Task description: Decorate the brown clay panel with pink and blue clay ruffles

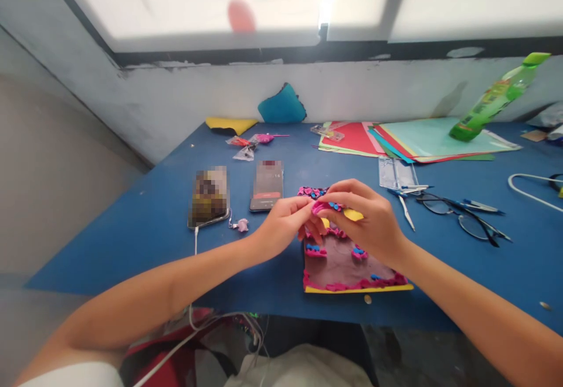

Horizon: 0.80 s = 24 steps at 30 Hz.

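Both hands meet above a decorated board [336, 264]. It has a brown face, ruffled pink edging with small blue bits, and a yellow underside showing at the near edge. My left hand [285, 223] pinches the left end of a soft pink piece [321, 206], which looks like modelling clay. My right hand [369, 214] grips the same piece from the right, thumb below and fingers above. Small blue bits show beside the pink. A yellow patch [353, 214] peeks out under the right fingers; whether it belongs to the piece or the board, I cannot tell. The hands hide the board's upper middle.
Left of the board lie a phone [267, 186] and another phone [209, 196] on a white cable. Glasses [457, 214] and pens [481, 206] lie to the right. Coloured sheets [352, 141], a tilted green bottle [495, 102] and small packets [246, 148] are farther back.
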Motion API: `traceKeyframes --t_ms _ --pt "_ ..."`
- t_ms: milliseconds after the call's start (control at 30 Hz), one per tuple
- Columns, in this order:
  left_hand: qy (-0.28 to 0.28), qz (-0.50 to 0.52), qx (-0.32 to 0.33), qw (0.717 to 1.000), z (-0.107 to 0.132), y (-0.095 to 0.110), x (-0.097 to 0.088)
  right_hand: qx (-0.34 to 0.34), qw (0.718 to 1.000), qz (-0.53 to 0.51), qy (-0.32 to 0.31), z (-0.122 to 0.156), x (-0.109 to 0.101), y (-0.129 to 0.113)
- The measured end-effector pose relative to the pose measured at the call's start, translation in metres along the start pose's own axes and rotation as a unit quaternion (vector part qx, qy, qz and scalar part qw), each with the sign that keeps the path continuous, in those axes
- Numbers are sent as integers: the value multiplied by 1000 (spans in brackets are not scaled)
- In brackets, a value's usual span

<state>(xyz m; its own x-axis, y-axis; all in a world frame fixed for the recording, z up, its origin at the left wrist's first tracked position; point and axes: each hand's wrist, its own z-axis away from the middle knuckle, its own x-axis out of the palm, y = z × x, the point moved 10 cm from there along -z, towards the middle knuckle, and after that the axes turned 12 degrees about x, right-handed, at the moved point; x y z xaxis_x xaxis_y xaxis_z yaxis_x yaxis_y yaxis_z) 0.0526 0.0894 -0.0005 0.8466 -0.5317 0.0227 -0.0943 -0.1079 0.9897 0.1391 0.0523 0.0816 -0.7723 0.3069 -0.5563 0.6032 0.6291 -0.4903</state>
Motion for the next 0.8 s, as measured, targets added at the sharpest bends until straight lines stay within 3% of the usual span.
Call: traceKeyframes --t_ms 133,367,500,667,800 --pt "-31 9 5 999 2 6 3 6 1000 -11 -26 -3 3 4" --pt "-36 -40 17 998 1 7 1 -80 994 -20 -72 1 12 -12" --pt "-56 -58 41 996 0 14 2 -51 994 -39 -84 1 12 -9" --pt "-57 -50 37 996 3 19 2 54 989 -111 -75 -7 5 1" --pt "-54 -77 52 994 4 22 2 80 991 -98 -53 -10 2 6"
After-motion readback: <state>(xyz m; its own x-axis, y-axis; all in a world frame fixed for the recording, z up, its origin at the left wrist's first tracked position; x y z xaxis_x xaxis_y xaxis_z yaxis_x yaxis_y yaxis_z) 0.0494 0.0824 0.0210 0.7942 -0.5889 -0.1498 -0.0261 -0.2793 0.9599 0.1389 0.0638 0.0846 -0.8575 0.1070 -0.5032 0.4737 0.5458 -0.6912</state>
